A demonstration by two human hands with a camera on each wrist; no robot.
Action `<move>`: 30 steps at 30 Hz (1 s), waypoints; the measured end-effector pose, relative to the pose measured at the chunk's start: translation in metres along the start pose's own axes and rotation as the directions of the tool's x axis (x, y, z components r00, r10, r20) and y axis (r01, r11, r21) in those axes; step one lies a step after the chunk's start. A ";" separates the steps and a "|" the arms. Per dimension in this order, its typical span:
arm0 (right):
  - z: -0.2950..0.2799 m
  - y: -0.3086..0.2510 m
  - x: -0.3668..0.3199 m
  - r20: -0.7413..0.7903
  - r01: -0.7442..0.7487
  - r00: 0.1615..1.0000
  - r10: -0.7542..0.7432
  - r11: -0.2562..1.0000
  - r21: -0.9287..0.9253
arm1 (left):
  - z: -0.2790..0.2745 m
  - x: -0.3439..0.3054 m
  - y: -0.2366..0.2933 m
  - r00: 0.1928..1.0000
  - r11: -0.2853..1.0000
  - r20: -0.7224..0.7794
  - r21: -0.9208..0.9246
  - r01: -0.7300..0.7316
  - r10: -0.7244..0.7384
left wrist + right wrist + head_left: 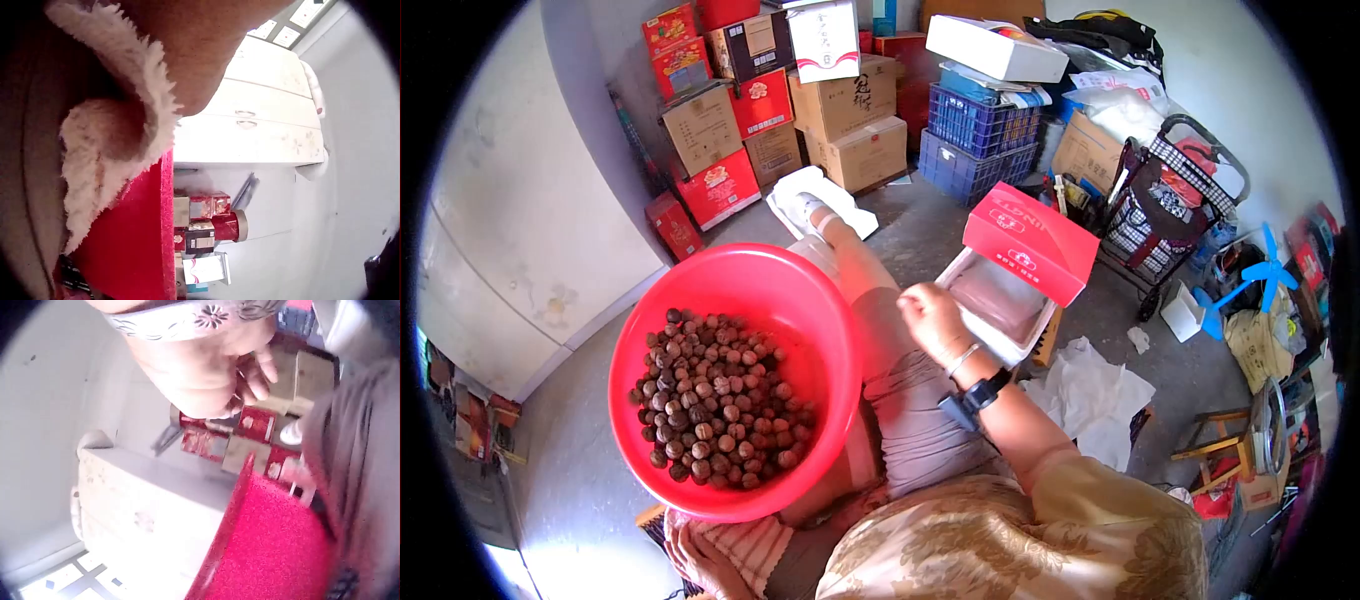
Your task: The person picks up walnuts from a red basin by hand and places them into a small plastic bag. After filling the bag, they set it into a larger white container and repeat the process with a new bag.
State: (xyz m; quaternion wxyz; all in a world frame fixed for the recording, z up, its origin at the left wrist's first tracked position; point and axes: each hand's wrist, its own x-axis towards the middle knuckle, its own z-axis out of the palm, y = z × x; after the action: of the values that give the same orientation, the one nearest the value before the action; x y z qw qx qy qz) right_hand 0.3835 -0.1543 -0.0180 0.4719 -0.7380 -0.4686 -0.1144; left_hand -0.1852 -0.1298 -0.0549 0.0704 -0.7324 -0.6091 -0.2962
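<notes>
A big red plastic basin point(805, 300) with a heap of brown walnuts point(720, 400) sits over the person's lap, at the left in the head view. Beside its near rim, the left hand point(700, 562) rests with extended fingers on a striped cloth point(750, 550). Fluffy cloth edging point(153, 106) covers much of the left wrist view. Raised above the right thigh, the right hand point(935, 318) has loosely bent fingers and shows nothing in its grasp. It is right of the basin and left of an open red-lidded box point(1032, 240) with a lined inside point(1000, 295).
Stacked cartons point(845, 100) and blue crates point(980, 135) stand along the far wall. A wheeled cart point(1165, 195) is at the right, with a crumpled white sheet point(1090, 395) nearer. A pale cabinet point(530, 180) stands on the left.
</notes>
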 end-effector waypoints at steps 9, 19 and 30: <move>-0.070 0.167 -0.012 0.002 -0.296 0.912 0.410 0.660 -0.690 | 0.001 0.003 0.005 1.000 1.000 -0.012 -0.021 -0.021 0.020; -0.083 0.179 -0.027 0.088 -0.293 0.890 0.447 0.710 -0.640 | -0.006 0.009 0.017 0.995 0.996 -0.044 -0.025 -0.087 0.086; -0.086 0.159 -0.026 0.036 -0.340 0.914 0.403 0.813 -0.472 | -0.047 0.016 0.060 0.991 0.993 -0.062 0.012 -0.118 0.119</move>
State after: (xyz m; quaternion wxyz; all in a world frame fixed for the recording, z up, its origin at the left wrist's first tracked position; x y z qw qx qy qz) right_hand 0.5205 -0.2570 -0.0823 0.2659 -0.9110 -0.3057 -0.0765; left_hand -0.1445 -0.1529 0.0072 0.1099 -0.7574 -0.5632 -0.3116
